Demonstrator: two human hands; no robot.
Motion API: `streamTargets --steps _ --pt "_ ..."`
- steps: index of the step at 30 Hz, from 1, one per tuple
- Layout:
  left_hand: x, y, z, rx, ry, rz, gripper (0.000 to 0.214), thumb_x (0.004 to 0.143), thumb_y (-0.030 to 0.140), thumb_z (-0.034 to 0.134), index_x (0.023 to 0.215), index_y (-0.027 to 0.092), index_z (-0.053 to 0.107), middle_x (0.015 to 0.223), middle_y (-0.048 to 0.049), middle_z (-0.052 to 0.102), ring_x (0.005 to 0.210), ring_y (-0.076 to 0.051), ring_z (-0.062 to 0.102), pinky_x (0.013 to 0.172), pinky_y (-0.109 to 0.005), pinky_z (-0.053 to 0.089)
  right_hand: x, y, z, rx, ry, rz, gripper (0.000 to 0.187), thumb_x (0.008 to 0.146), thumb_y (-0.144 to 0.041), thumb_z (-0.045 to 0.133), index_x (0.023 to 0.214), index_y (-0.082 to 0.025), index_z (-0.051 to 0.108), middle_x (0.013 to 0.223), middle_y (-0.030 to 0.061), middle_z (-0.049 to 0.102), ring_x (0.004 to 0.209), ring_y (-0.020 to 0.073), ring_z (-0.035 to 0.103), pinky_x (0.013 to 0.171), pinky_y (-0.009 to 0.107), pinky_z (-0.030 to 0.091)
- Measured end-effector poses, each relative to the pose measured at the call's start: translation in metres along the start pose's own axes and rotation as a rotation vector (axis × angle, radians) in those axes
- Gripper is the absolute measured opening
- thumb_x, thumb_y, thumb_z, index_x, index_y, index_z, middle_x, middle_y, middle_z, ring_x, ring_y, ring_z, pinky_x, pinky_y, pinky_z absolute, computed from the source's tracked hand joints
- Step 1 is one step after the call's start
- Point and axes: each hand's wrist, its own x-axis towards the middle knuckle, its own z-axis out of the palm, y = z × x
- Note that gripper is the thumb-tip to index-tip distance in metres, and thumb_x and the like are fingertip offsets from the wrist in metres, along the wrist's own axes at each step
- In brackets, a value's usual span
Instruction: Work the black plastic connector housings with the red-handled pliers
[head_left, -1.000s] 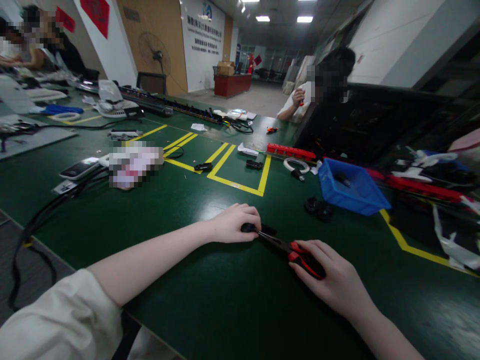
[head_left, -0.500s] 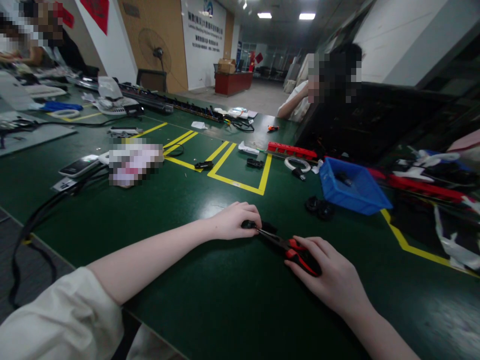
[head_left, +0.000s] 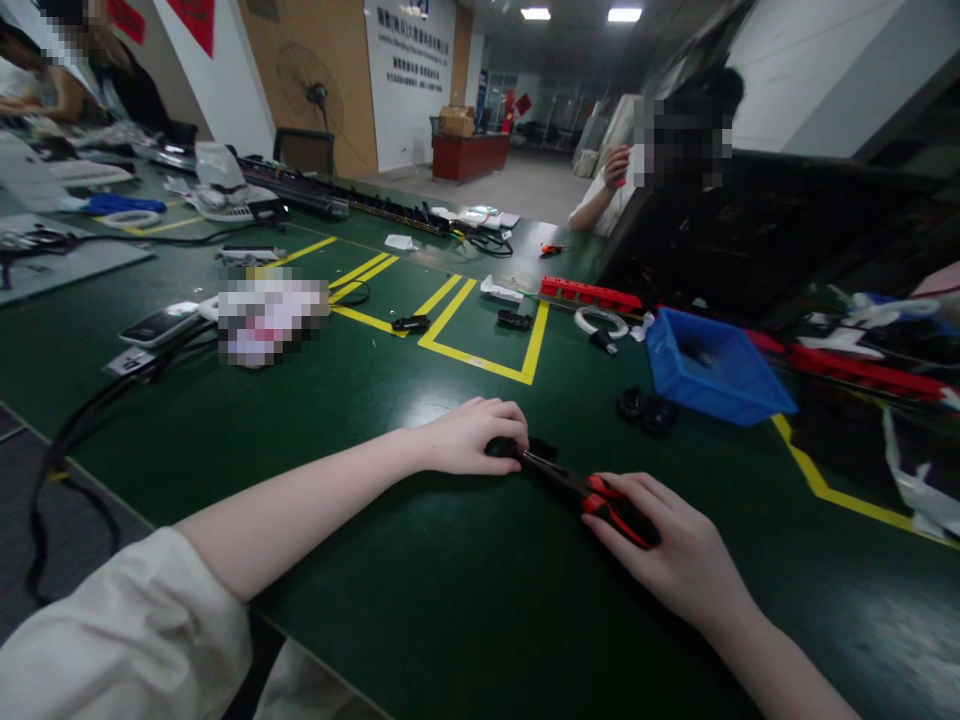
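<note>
My left hand rests on the green table with its fingers curled round a small black part. My right hand grips the red-and-black handles of a pair of pliers. The pliers' jaws point left and meet the black part at my left fingertips. Both forearms lie low over the table near its front edge.
A blue bin stands to the right, with black round parts beside it. Yellow tape lines mark a box behind my hands. A phone and black cables lie at left. A person sits across the table.
My hands, the pliers and the black part hold nearly the same place. The view has tilted slightly, and the person across has raised a hand.
</note>
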Motion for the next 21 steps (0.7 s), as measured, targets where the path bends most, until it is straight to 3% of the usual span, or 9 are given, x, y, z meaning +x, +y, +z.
streamTargets --steps 14,21 --pt "0.0 -0.003 -0.002 -0.001 -0.013 0.033 0.022 0.091 0.034 0.064 0.107 0.02 0.061 0.117 -0.0053 0.063 0.107 -0.022 0.059 0.091 -0.034 0.04 0.0 0.004 -0.001 0.089 0.048 0.056 0.041 0.085 -0.046 0.064 0.12 -0.024 0.062 0.106 0.0062 0.07 0.091 0.0214 0.069 0.074 0.033 0.059" --pt "0.001 -0.004 -0.003 -0.044 -0.012 -0.006 0.033 0.085 0.038 0.072 0.109 0.019 0.058 0.11 -0.0045 0.066 0.103 -0.021 0.059 0.086 -0.032 0.04 -0.003 0.011 -0.003 0.03 0.101 -0.034 0.039 0.084 -0.043 0.066 0.118 -0.023 0.063 0.106 0.0066 0.071 0.092 0.0231 0.069 0.078 0.038 0.057"
